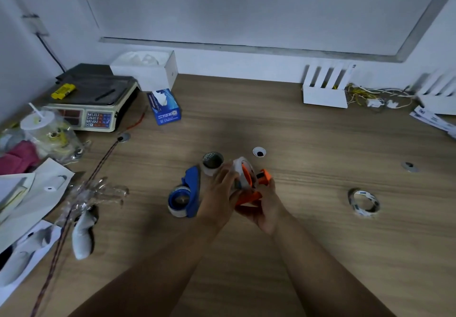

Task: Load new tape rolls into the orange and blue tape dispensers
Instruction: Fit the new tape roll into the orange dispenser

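The orange tape dispenser (pixel 254 188) is held between both hands just above the wooden table (pixel 308 131). A clear tape roll (pixel 240 168) sits in its wheel. My left hand (pixel 219 193) presses against that roll from the left. My right hand (pixel 265 205) grips the dispenser's orange body from below and the right. The blue tape dispenser (pixel 191 191) lies on the table left of my hands with a tape roll (pixel 177 202) in it. Another tape roll (pixel 212 162) stands on the table just behind my left hand.
An empty tape core (pixel 364 202) lies at the right. A scale (pixel 91 102), a blue tissue pack (pixel 164 107), a bagged cup (pixel 47 131), papers and crumpled plastic wrap (pixel 96 193) crowd the left side. White holders (pixel 325 87) and cables line the back edge.
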